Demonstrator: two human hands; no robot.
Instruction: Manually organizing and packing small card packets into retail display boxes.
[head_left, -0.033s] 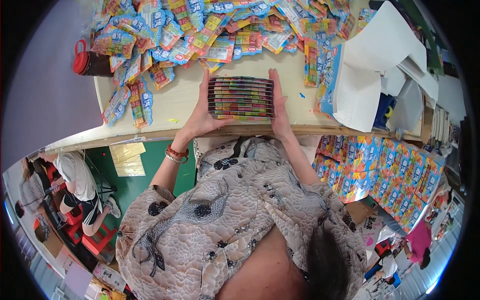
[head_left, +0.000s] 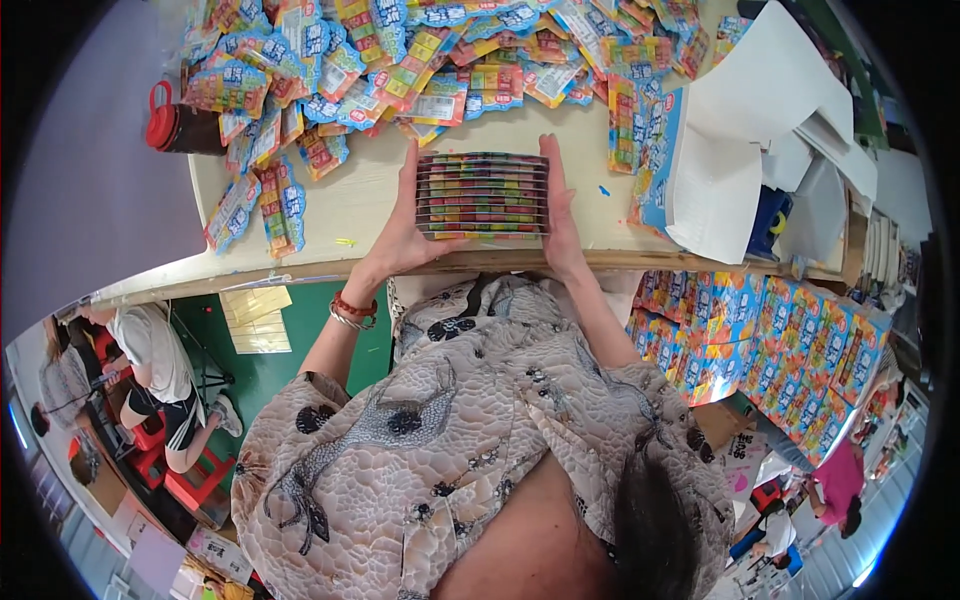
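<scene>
Between my two palms stands a stack of flat, colourful candy packets (head_left: 482, 195), seen edge-on near the front of the table. My left hand (head_left: 408, 225) presses its left end, with the thumb along the near side and the fingers stretched along the end. At the other end, the right hand (head_left: 560, 210) lies flat against the stack with its fingers pointing away from me. Beyond them, a large heap of loose blue, yellow and red candy packets (head_left: 440, 75) spreads across the far part of the table. Two packets (head_left: 280, 207) lie side by side to the left.
A dark bottle with a red lid (head_left: 185, 128) lies at the left. To the right are white paper sheets (head_left: 715, 190) and a blue tape dispenser (head_left: 770, 220). Printed display boxes (head_left: 770, 340) are stacked below the table's right side. A seated person (head_left: 150, 350) is at lower left.
</scene>
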